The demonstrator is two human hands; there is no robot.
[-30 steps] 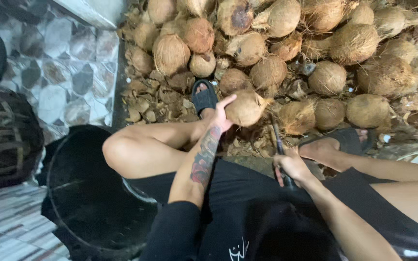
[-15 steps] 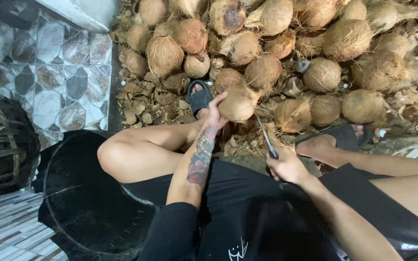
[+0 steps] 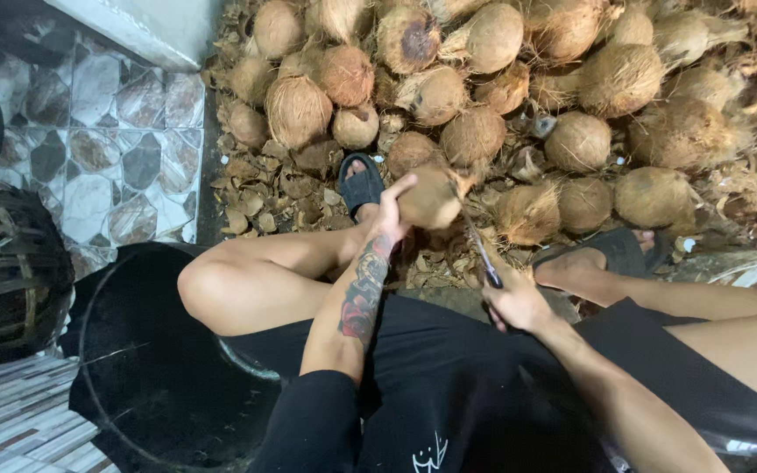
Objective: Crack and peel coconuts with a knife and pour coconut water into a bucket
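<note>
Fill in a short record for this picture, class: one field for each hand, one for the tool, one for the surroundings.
Left hand: left hand holds a husked coconut
Right hand: right hand closed in a grip around the knife handle
Tool: knife, blade against the coconut
Pile: coconuts and husk scraps
Beside left leg: black tub, woven basket

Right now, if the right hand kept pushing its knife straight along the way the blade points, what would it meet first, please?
Most likely the coconut that the left hand grips. The right hand aims the knife up toward it, and the tip already looks to be at its husk, though depth is hard to judge.
</note>
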